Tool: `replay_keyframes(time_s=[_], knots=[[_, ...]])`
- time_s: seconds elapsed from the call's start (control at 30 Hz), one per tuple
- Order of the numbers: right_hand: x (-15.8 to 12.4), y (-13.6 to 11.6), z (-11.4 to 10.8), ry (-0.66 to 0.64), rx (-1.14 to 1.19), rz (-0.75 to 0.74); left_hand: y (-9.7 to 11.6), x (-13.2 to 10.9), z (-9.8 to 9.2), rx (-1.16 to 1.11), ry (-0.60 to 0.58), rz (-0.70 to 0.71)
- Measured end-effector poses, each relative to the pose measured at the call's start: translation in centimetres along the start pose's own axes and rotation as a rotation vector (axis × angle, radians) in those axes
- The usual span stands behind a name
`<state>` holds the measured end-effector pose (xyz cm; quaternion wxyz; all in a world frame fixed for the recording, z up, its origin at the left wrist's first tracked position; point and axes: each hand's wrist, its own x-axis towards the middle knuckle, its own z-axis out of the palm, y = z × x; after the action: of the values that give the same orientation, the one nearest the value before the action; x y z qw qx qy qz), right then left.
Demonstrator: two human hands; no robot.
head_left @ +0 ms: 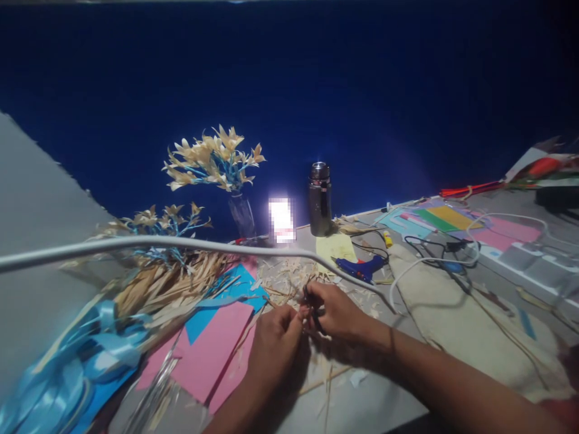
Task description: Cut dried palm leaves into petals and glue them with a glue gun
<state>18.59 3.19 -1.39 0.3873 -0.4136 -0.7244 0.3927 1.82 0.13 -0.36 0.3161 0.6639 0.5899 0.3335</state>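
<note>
My right hand (pixel 337 310) is closed around a pair of scissors, whose dark finger loops (pixel 319 323) show at my fingers. The blades are hidden between my hands. My left hand (pixel 278 334) pinches thumb against fingers right beside it, and what lies in that pinch is too small and covered to name. Under both hands, pale shavings and cut scraps (pixel 294 274) are strewn over the table. Pink paper sheets (pixel 212 352) and a blue sheet (pixel 242 283) lie to the left of my left hand. Beyond my right hand rests a blue glue gun (pixel 359 268).
A white cable (pixel 199 243) crosses the view above my hands. At the back stand a steel flask (pixel 320 202), a bright light (pixel 281 220) and a glass vase (pixel 243 214) of pale flowers. Dried strips (pixel 172 283) and blue ribbon (pixel 67 374) lie left; a power strip (pixel 520 271) lies right.
</note>
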Motion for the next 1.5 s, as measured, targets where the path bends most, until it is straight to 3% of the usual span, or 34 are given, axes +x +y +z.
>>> replay_keyframes(time_s=[0.1,0.23,0.33,0.47,0.67,0.77,0.83,0.93,1.03,1.1,1.27,1.4,1.5], knots=[[-0.1,0.4,0.4,0.055,-0.173,-0.017,0.2,-0.4,0.4,0.089,-0.012,0.030],[0.4,0.8,-0.4,0.149,-0.355,0.037,0.2,-0.4,0.6,0.154,0.056,0.035],[0.8,0.8,-1.3,0.124,-0.252,0.038,-0.2,-0.1,0.3,0.109,0.099,0.024],[0.7,0.4,-1.4,0.024,-0.137,-0.070,-0.8,0.1,0.4,0.059,0.072,0.026],[0.1,0.7,0.0,0.066,-0.381,-0.079,-1.2,-0.5,1.4,0.060,-0.011,0.109],[0.6,1.3,-0.5,0.092,-0.472,-0.051,-0.8,-0.4,1.2,0.085,0.003,0.118],[1.0,1.5,-1.4,0.155,-0.424,0.002,-0.6,-0.3,0.9,0.075,0.067,0.082],[1.3,1.1,-2.5,0.187,-0.160,0.053,-0.6,-0.3,0.7,0.037,0.126,0.037],[0.9,0.5,-2.1,0.054,-0.023,-0.024,-1.0,-0.3,1.0,0.006,0.116,0.018],[0.4,0.4,-1.1,0.018,-0.121,-0.106,-1.3,-0.3,1.2,-0.013,0.092,0.037],[-0.1,1.3,0.5,0.080,-0.434,-0.249,-1.5,-0.3,1.3,-0.021,-0.007,0.184],[0.9,1.4,-1.6,0.180,-0.384,-0.104,-1.1,-0.5,1.2,0.061,0.133,0.155],[1.7,0.8,-3.3,0.351,-0.115,0.081,-1.2,-0.8,1.0,0.146,0.200,0.260]])
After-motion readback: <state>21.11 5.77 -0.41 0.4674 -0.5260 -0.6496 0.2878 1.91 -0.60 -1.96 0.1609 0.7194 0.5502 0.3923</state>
